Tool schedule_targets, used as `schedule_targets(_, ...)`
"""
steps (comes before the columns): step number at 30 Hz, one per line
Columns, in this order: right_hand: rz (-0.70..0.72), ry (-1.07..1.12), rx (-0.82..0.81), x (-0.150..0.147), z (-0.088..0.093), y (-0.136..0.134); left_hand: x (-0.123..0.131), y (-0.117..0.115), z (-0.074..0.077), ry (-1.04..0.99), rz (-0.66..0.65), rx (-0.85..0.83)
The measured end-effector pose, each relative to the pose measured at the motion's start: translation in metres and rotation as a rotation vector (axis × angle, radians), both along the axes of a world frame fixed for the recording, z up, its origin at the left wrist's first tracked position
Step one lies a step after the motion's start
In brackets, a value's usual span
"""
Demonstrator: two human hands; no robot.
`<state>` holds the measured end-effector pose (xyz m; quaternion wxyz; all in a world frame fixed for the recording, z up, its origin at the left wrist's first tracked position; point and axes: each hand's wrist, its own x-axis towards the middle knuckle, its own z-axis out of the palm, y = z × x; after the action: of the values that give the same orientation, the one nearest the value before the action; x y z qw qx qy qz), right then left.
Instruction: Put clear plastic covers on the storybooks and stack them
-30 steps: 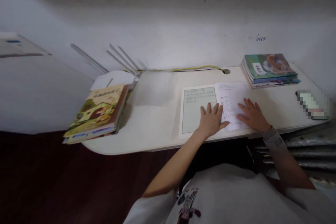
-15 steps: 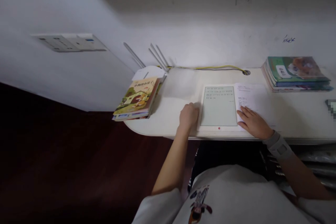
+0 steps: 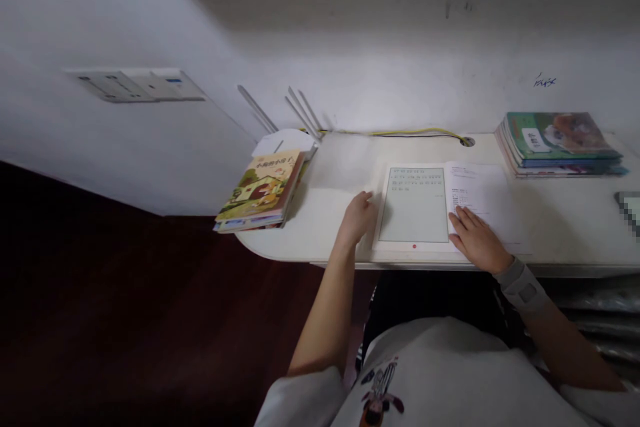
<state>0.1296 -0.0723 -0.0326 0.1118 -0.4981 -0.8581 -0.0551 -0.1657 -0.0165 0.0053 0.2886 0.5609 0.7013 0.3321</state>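
White book [image 3: 495, 197]: left hand [image 3: 357, 217] now by its edge, left page [image 3: 413, 217] uncovered, can't tell grip; right hand [image 3: 477, 240] flat, unclasped.

White booklet [image 3: 487, 190] — green-framed page [image 3: 414, 220], yellow cable [image 3: 430, 130]

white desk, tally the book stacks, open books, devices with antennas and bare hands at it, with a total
Stacks of paper books: 2 (yellow-topped stack, green-topped stack)
Open paper book with pale pages: 1
White device with grey antennas: 1
Bare hands: 2 (left hand, right hand)
Total: 6
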Motion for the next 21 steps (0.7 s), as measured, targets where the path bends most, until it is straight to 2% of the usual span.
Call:
schedule_targets(4, -0.009, -0.004, -0.006, -0.002, 0.000, -0.001, -0.005, 0.001, 0.002, -0.440, 0.077, -0.094)
schedule_targets(6, -0.014, 0.000, -0.010, -0.002, 0.000, -0.002, -0.005, 0.001, 0.004, -0.494, 0.083, -0.145)
schedule_targets(8, -0.017, 0.017, -0.024, -0.001, 0.001, -0.002, -0.004, 0.000, 0.006, -0.464, 0.075, -0.161)
schedule_targets(12, -0.004, 0.104, -0.092, -0.002, 0.009, 0.000, -0.001, -0.001, 0.016, -0.538, -0.016, -0.164)
schedule_targets(14, 0.049, 0.230, -0.167, -0.006, 0.022, 0.004, 0.004, 0.000, 0.030, -0.620, -0.062, -0.124)
schedule_targets(16, 0.117, 0.435, -0.287, -0.013, 0.041, 0.010, 0.016, 0.003, 0.051, -0.654, -0.115, -0.045)
schedule_targets(19, 0.132, 0.774, -0.484, -0.019, 0.079, 0.026, 0.048, 0.008, 0.084, -0.634, -0.254, 0.064)
schedule_targets(21, 0.103, 0.871, -0.479, -0.015, 0.103, 0.039, 0.076, 0.010, 0.101, -0.612, -0.365, 0.078)
